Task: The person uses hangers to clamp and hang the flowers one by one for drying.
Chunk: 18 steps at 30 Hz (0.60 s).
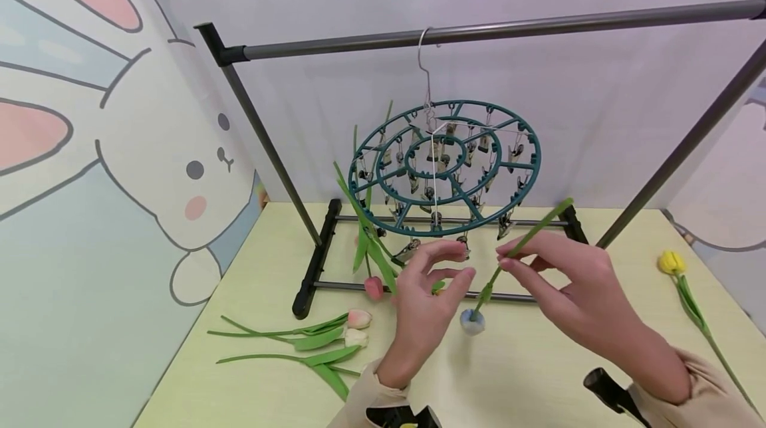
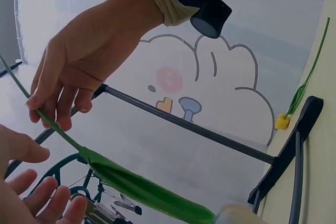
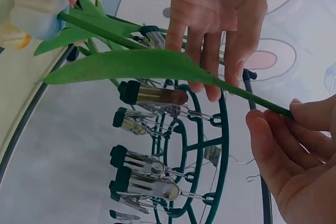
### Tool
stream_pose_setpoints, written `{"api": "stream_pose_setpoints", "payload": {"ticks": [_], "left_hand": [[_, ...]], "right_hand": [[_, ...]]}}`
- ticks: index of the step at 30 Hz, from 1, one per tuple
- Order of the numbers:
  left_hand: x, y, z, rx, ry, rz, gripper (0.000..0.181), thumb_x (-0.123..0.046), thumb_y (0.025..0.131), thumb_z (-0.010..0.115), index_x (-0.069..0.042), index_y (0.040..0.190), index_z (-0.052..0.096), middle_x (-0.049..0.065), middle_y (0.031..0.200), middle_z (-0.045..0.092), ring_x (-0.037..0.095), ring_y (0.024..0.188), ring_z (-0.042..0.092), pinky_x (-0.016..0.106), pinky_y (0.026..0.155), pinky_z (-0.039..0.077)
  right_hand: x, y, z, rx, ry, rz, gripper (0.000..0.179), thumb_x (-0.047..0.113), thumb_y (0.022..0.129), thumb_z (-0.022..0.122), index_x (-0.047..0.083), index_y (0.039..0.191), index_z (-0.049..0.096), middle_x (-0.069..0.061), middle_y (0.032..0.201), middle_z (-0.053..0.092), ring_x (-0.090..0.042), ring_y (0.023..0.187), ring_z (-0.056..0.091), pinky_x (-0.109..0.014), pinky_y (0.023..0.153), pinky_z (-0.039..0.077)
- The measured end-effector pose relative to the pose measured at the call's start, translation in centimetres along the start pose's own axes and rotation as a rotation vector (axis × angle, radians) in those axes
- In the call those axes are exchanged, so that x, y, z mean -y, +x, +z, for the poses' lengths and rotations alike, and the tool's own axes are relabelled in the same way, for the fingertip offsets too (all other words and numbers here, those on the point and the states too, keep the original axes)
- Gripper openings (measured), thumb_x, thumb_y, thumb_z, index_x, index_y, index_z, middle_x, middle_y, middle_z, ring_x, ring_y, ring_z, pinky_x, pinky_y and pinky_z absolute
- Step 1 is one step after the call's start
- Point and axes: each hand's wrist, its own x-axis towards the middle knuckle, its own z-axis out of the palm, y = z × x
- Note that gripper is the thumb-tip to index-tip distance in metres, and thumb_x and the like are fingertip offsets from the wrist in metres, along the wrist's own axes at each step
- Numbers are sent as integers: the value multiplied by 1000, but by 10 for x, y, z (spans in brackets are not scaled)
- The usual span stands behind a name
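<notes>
My right hand (image 1: 577,288) pinches the green stem of a pale blue and white artificial tulip (image 1: 473,321) between thumb and fingertips. The bloom points down and the bare stem end rises above the fingers. In the right wrist view, the tulip's long leaf (image 3: 131,66) passes close to the left hand's fingers. My left hand (image 1: 427,308) is held left of the stem, fingers spread and gripping nothing. Just beyond both hands hangs a round dark green clip hanger (image 1: 443,201), with several metal clips (image 3: 157,95) dangling from its rings.
A grey metal rack bar (image 1: 335,46) carries the hanger's hook. A pink tulip (image 1: 374,288) hangs upside down at the hanger's left side, with another partly behind the left hand. Loose pale tulips (image 1: 357,338) lie at the left on the table; a yellow tulip (image 1: 672,262) lies at the right.
</notes>
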Motion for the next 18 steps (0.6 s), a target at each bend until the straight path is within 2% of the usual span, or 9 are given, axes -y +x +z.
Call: {"api": "stream_pose_setpoints", "payload": {"ticks": [3, 5, 8, 11, 14, 18], "left_hand": [[-2, -1, 1, 26, -10, -11, 31, -2, 86, 68, -3, 115, 58, 11, 112, 60, 28, 103, 58, 37, 82, 55], [-4, -3, 0, 39, -22, -21, 30, -2, 86, 68, -2, 115, 58, 12, 111, 60, 28, 101, 59, 37, 82, 55], [-6, -5, 0, 53, -33, -22, 28, -2, 86, 67, -3, 113, 59, 12, 109, 61, 28, 100, 59, 37, 81, 55], [-8, -7, 0, 71, -29, -7, 28, -2, 86, 67, -3, 113, 60, 13, 108, 62, 29, 98, 60, 37, 80, 55], [-8, -7, 0, 84, -12, 0, 26, -2, 85, 68, -3, 111, 61, 12, 107, 63, 28, 95, 62, 37, 79, 56], [-6, -9, -1, 83, 16, 0, 23, -2, 85, 68, -2, 108, 63, 12, 103, 64, 25, 91, 63, 37, 79, 56]], "right_hand": [[1, 2, 4, 22, -9, -18, 14, 22, 89, 68, 12, 97, 70, 4, 87, 69, 0, 68, 57, -11, 59, 47], [1, 3, 6, 35, 1, -30, 16, 26, 89, 66, 13, 97, 70, 5, 87, 68, 1, 64, 53, -12, 56, 44], [1, 6, 10, 56, 17, -42, 10, 15, 85, 71, 14, 95, 70, 7, 88, 67, 1, 66, 52, -12, 55, 43], [1, 7, 14, 63, 43, -58, 18, 4, 80, 75, 15, 93, 69, 5, 86, 65, -3, 69, 53, -12, 56, 43], [2, 9, 19, 81, 76, -56, 5, 16, 87, 69, 14, 92, 68, 5, 86, 63, -6, 72, 52, -13, 56, 44], [4, 11, 23, 114, 111, -33, 24, 34, 94, 56, 13, 92, 69, 6, 88, 62, -5, 74, 52, -13, 57, 44]]}}
